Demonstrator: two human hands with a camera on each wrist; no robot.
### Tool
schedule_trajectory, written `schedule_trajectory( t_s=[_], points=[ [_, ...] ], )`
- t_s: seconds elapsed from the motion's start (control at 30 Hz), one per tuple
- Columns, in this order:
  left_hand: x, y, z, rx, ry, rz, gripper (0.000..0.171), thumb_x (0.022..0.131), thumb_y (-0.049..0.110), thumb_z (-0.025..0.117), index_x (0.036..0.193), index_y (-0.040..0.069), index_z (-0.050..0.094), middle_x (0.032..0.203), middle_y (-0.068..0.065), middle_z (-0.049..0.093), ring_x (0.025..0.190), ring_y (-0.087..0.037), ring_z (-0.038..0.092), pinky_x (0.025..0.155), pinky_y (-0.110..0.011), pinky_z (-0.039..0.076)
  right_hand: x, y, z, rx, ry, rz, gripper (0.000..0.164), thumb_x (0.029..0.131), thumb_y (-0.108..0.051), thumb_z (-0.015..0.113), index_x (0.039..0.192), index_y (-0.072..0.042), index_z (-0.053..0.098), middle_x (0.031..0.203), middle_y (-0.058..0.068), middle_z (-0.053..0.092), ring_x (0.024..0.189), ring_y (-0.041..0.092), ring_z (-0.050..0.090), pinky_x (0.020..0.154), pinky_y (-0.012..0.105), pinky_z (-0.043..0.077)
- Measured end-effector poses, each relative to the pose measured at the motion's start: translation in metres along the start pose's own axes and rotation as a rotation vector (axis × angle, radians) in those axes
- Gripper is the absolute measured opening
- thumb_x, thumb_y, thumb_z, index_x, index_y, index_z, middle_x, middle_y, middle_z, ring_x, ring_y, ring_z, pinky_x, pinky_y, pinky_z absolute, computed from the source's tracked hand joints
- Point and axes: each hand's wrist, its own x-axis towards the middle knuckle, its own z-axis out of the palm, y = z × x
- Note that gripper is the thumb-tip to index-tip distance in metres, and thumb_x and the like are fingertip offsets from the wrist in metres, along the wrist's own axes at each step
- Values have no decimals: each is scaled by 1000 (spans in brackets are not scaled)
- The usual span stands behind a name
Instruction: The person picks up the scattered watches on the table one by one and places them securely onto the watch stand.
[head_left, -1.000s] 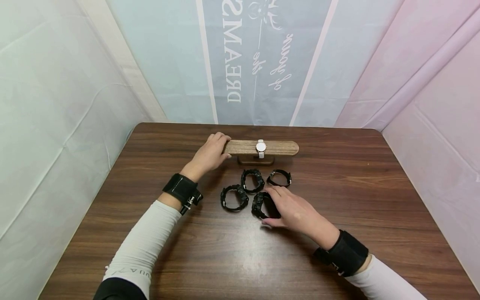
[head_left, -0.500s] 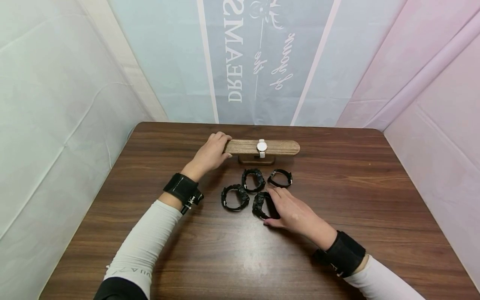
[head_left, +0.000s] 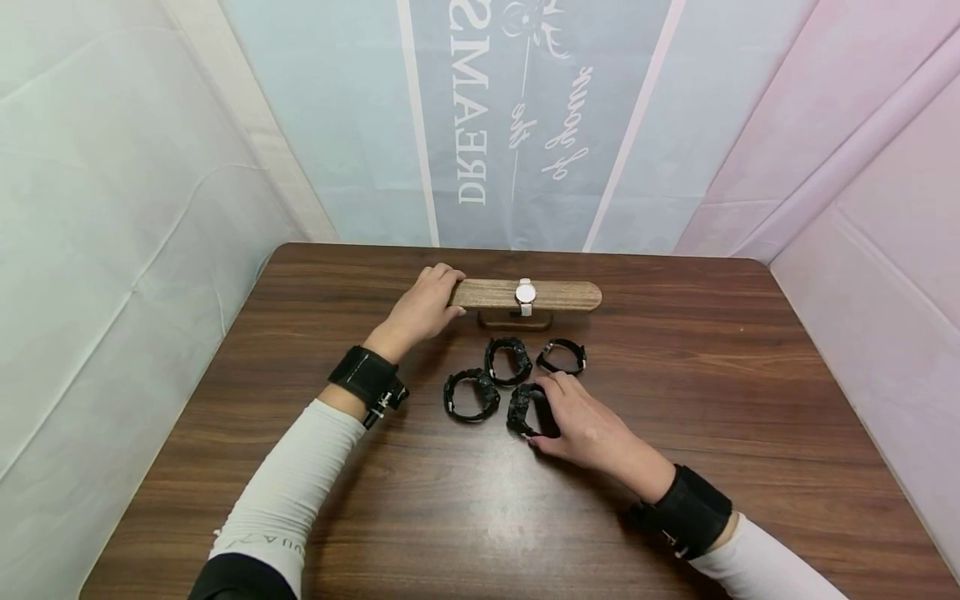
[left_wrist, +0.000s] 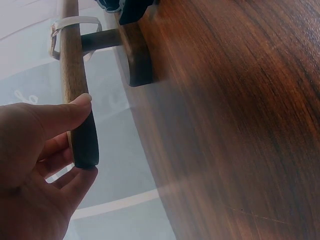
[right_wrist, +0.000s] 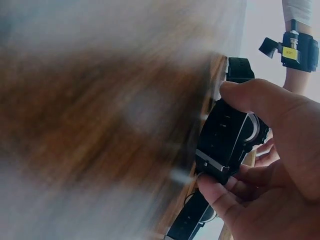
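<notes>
My right hand (head_left: 596,429) pinches the near right watch (head_left: 518,410) by its strap (right_wrist: 218,135); I expect it light, the strap bending, so its two edges are good to hold. My left hand (head_left: 420,307) grips the stand (head_left: 486,294) at the left end.

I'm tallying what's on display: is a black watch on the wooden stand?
No, the wooden stand carries only the white watch.

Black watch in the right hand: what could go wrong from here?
Lifting the black watch with the right hand might nudge the nearby watch, which lies just left of it. The wooden bar overhangs its shorter base, so pressing on the end that the left hand grips could tip it, perhaps shifting the white watch.
</notes>
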Motion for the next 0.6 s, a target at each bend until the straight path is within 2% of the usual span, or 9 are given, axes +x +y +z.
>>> schedule_trajectory(
  t_s=[0.33,0.6],
  points=[
    [-1,-1,2,7,8,3,54,86,27,65,131,6,45,126,-10,45,117,-26,38,93,-37,42,2,2,-14,130,39,31,81,71,-40,74,135,-5,38,119,5,45,108,15,44,87,33,48],
    [1,-2,4,21,9,7,53,86,28,65,131,6,45,126,-9,46,116,-25,39,93,-36,42,10,2,-21,228,82,9,81,71,-34,76,135,-7,35,130,8,39,117,19,42,96,40,43]
  ],
)
